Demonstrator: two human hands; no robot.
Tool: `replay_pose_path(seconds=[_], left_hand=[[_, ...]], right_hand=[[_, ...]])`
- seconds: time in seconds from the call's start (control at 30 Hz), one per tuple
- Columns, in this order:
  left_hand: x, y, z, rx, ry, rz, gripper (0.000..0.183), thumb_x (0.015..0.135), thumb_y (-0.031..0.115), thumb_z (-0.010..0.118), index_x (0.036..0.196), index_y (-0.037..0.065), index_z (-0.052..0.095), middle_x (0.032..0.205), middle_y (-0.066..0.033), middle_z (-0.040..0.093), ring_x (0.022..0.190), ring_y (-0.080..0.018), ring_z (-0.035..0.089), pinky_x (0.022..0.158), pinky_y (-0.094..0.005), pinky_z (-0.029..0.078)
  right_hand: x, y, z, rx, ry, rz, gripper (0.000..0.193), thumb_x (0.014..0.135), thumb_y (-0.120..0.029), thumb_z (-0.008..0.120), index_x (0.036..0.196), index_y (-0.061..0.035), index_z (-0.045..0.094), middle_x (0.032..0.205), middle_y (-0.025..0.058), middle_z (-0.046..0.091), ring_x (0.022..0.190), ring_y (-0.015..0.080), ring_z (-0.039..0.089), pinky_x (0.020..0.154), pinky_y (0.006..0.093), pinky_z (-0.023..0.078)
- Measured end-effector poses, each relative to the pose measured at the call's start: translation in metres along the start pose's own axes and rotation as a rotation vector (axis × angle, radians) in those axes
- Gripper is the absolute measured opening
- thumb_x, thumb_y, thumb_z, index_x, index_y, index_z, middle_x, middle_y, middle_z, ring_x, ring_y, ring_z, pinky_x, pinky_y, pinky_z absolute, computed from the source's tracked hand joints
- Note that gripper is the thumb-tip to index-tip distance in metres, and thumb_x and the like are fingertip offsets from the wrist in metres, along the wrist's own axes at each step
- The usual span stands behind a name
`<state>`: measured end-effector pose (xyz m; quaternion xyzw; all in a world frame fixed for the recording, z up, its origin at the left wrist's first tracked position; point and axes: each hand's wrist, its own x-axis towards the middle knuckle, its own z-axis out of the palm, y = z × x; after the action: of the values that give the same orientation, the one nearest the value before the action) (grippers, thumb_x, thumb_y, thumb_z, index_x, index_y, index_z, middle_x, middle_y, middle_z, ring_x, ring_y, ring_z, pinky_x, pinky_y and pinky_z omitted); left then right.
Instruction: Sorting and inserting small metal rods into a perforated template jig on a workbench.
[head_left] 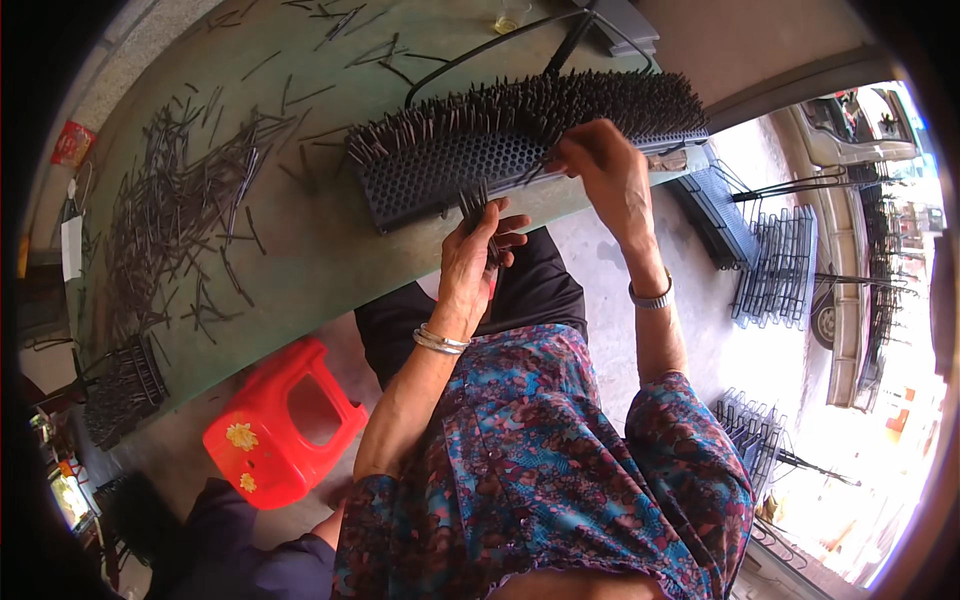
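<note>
A long dark rack [440, 175] with rows of round holes lies along the near edge of the table. Thin dark sticks [600, 100] stand upright in its far rows, while holes along the near side show bare. My left hand [475, 255], just in front of the rack, is closed around a bundle of the same sticks [472, 203], their tips pointing up. Above the rack's near edge, to the right, my right hand [608, 172] pinches a single dark stick [538, 170] between thumb and fingers. The stick's lower tip is too small to place exactly.
Loose sticks [180, 200] lie heaped on the green table [310, 240] at left. A curved metal frame [480, 45] rises behind the rack. A red plastic stool [265, 440] stands at lower left, beside another person's dark sleeve [290, 570]. Wire racks [780, 265] stand at right.
</note>
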<state>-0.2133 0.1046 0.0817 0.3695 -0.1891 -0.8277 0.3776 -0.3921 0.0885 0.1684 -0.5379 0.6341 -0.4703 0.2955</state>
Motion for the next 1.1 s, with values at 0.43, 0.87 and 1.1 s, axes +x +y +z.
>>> replay_pose_path(seconds=[0.43,0.87,1.1], left_hand=[[0.004,0.001,0.005,0.033,0.031,-0.016,0.03,0.099,0.032,0.054,0.11,0.005,0.062,0.093,-0.0122,0.071,0.07,-0.0113,0.062,0.06,-0.0244,0.047],[-0.006,0.005,0.007,-0.007,0.049,0.014,0.026,0.097,0.028,0.059,0.106,0.004,0.061,0.069,0.0003,0.055,0.055,-0.0026,0.038,0.046,-0.0181,0.026],[-0.013,0.01,0.015,0.024,0.073,0.068,0.028,0.095,0.029,0.062,0.105,0.003,0.063,0.076,-0.0036,0.062,0.057,-0.0026,0.042,0.046,-0.0168,0.029]], right_hand=[[0.031,0.039,0.028,-0.205,0.312,-0.299,0.005,0.09,-0.002,0.06,0.093,0.0003,0.057,0.077,0.0136,0.068,0.072,0.021,0.072,0.057,0.029,0.053],[0.042,0.042,0.022,-0.587,0.17,-0.424,0.01,0.085,-0.016,0.067,0.092,-0.0097,0.066,0.084,0.0077,0.062,0.079,0.0265,0.062,0.066,0.0402,0.049],[0.028,0.04,0.025,-0.663,0.234,-0.479,0.02,0.085,-0.019,0.069,0.104,-0.0114,0.072,0.086,0.0097,0.062,0.076,0.0264,0.062,0.067,0.0347,0.049]])
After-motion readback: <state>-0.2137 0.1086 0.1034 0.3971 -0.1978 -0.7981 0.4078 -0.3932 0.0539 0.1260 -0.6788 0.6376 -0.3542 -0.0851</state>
